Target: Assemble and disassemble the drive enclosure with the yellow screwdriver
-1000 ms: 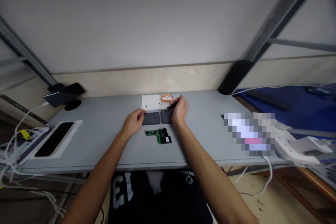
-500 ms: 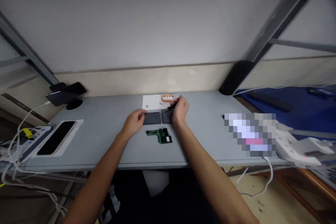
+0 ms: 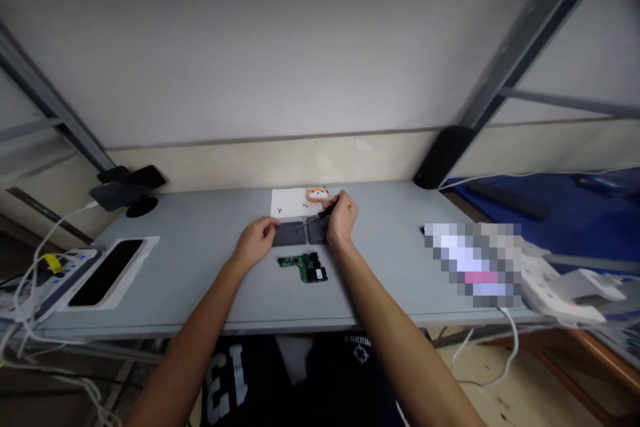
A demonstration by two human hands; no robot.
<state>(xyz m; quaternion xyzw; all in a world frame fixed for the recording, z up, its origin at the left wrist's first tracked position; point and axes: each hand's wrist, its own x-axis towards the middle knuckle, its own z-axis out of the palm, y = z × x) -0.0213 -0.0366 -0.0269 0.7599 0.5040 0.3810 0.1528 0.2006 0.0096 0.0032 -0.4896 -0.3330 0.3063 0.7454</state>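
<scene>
Nearest: green circuit board with black components. Beyond, left hand at dark grey rectangular panel, grip unclear; right hand grips black-handled screwdriver, tip at panel. Judged: driver work in hand; further turning needs steady alignment. Farther: white paper sheet.

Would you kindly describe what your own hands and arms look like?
The left hand and right hand wear no gloves, and no watch is visible. The left forearm and right forearm show no sleeves. Dark clothing over the lap bears large white digits.
</scene>
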